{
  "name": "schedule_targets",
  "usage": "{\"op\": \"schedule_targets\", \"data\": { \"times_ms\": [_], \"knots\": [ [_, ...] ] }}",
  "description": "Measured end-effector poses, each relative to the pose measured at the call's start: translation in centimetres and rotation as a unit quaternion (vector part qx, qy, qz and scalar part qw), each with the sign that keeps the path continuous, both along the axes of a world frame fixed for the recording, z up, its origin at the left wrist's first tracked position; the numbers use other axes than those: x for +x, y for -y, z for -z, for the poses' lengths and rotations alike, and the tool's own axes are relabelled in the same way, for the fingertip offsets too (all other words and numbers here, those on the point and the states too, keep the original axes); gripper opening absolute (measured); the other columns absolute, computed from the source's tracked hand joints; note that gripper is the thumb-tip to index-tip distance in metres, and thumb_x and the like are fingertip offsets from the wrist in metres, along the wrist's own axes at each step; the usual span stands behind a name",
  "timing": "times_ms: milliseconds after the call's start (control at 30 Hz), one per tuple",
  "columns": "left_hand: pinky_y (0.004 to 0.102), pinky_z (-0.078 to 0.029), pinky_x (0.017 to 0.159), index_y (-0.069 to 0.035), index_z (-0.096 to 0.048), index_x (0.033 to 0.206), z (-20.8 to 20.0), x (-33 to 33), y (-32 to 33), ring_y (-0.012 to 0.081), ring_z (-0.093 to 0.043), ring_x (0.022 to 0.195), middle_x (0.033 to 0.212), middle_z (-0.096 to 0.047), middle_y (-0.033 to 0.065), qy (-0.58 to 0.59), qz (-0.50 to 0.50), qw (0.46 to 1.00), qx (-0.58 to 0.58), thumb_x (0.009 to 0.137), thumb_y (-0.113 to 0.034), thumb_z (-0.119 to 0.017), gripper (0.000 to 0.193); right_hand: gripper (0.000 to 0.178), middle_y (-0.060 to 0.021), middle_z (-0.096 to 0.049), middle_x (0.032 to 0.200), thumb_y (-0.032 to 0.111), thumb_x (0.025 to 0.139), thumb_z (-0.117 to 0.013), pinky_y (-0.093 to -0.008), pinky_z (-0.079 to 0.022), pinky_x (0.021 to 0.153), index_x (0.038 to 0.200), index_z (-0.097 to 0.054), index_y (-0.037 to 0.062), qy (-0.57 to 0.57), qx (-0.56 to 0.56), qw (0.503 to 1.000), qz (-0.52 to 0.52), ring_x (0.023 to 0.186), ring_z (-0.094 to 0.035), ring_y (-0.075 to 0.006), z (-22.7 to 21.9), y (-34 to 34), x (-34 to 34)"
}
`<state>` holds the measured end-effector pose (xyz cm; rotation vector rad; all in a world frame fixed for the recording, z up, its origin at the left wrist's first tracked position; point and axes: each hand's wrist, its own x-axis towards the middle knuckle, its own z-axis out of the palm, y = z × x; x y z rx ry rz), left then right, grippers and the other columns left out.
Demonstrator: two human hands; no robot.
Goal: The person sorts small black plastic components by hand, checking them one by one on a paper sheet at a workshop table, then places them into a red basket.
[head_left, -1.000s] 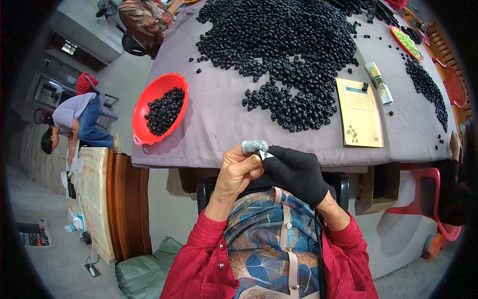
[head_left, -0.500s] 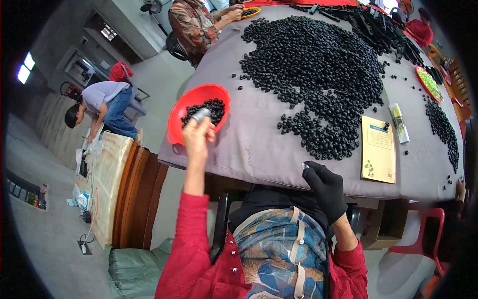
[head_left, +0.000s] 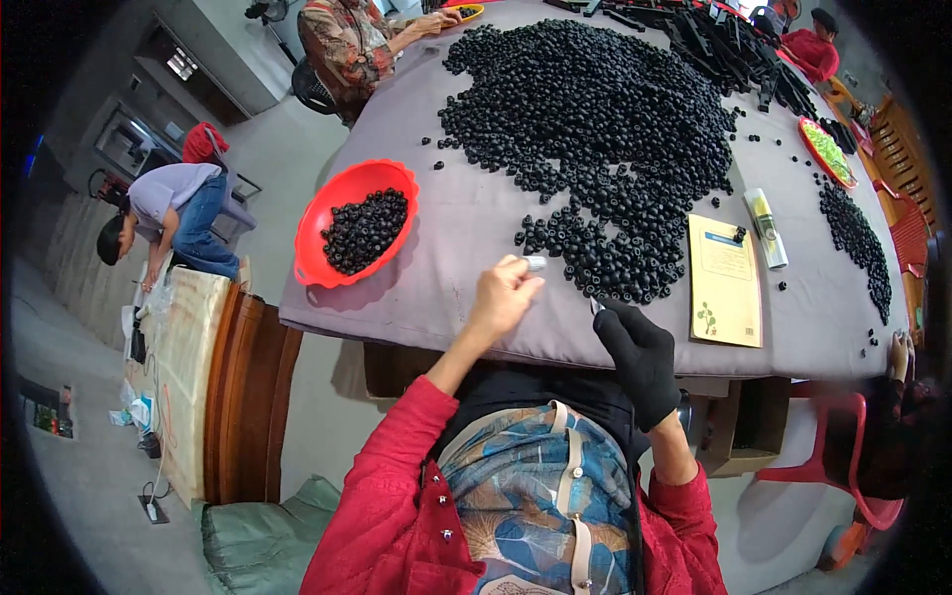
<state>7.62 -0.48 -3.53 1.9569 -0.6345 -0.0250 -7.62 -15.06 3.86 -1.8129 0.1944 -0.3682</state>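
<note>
Pale cylinder pinched in left hand fingers.

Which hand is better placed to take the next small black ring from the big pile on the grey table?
Probably the right: the black-gloved right hand is beside the pile's near edge.
</note>
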Motion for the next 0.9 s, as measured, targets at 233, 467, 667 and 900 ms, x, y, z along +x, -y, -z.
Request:
{"op": "schedule_targets", "data": {
  "times_ms": [233, 467, 667, 900],
  "knots": [
    [0.0335, -0.044, 0.055, -0.001, -0.057, 0.075, 0.9, -0.7, 4.8, 0.0216, -0.055, 0.061, 0.072, -0.053, 0.0095, 0.066, 0.013, 0.994, 0.081, 0.066, -0.011, -0.065, 0.016, 0.025, -0.0098, -0.064, 0.089, 0.012, 0.082, -0.056, -0.0239, -0.045, 0.072, 0.102, -0.059, -0.0014, -0.032, 0.068, 0.997, 0.032, 0.080, -0.057, -0.0092, -0.4, 0.3, 0.0],
    [0.0413, -0.043, 0.064, -0.002, -0.054, 0.084, 1.9, -0.4, 5.9, 0.0323, -0.054, 0.075, 0.080, -0.052, 0.0132, 0.117, -0.036, 0.981, 0.151, 0.068, -0.011, -0.064, 0.021, 0.026, -0.0096, -0.064, 0.092, 0.014, 0.081, -0.057, -0.0238, -0.045, 0.072, 0.102, -0.059, -0.0016, -0.019, 0.032, 0.999, 0.020, 0.081, -0.056, -0.0086, -0.4, 0.4, 0.1],
    [0.0319, -0.044, 0.050, -0.001, -0.054, 0.087, 2.2, 0.1, 4.1, 0.0215, -0.055, 0.059, 0.072, -0.055, 0.0096, -0.026, 0.007, 0.999, 0.032, 0.076, -0.010, -0.060, 0.016, 0.024, -0.0096, -0.064, 0.090, 0.015, 0.081, -0.058, -0.0233, -0.045, 0.071, 0.099, -0.059, -0.0014, -0.047, 0.060, 0.997, 0.031, 0.079, -0.056, -0.0079, -0.5, 0.3, 0.2],
    [0.0196, -0.040, 0.039, -0.002, -0.055, 0.092, -4.1, -5.4, 1.0, 0.0101, -0.053, 0.049, 0.068, -0.056, 0.0049, -0.349, 0.141, 0.879, -0.292, 0.084, -0.013, -0.056, 0.014, 0.027, -0.0115, -0.063, 0.083, 0.013, 0.077, -0.061, -0.0257, -0.047, 0.068, 0.100, -0.058, -0.0002, 0.093, -0.100, 0.990, -0.024, 0.075, -0.057, -0.0097, 1.2, 0.0, 0.4]
  ]
}}
